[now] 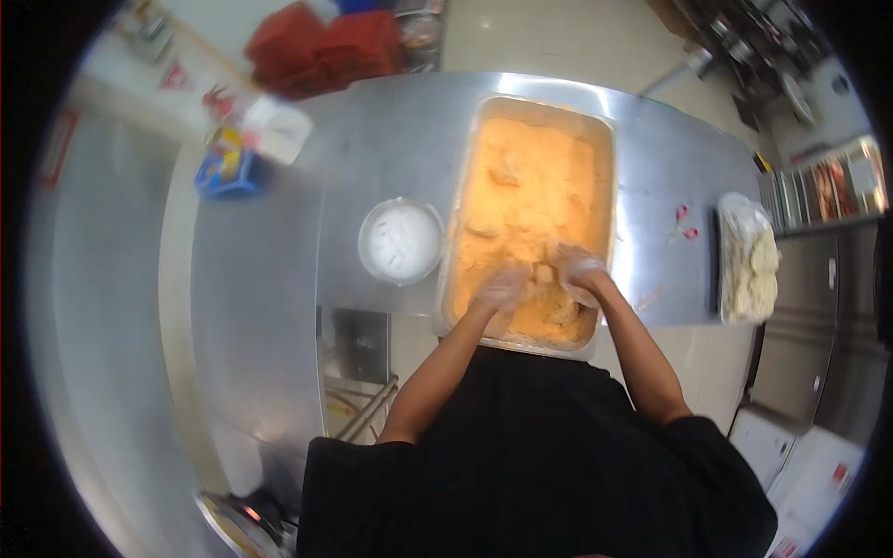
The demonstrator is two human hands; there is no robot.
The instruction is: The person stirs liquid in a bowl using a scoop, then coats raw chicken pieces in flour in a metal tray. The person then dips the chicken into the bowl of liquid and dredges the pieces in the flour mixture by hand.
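A deep metal tray (453,279) holds a thick layer of orange breading powder (530,158). My left hand (505,290), in a clear plastic glove, is down in the powder near the tray's front. Beside it, my right hand (579,268), gloved the same way, reaches into the powder from the right. A small pale lump (544,274) lies between the hands. Motion blur hides how the fingers are set and whether they grip anything. Further back, a coated lump (507,173) and another powder-covered lump (482,228) rise from the breading.
Left of the tray stands a round bowl (402,242) with white contents. Red-handled scissors (684,223) lie to the right on the steel table (651,167). A tray of pale pieces (747,265) sits at the right end. A blue basket (226,175) and red crates (321,46) are back left.
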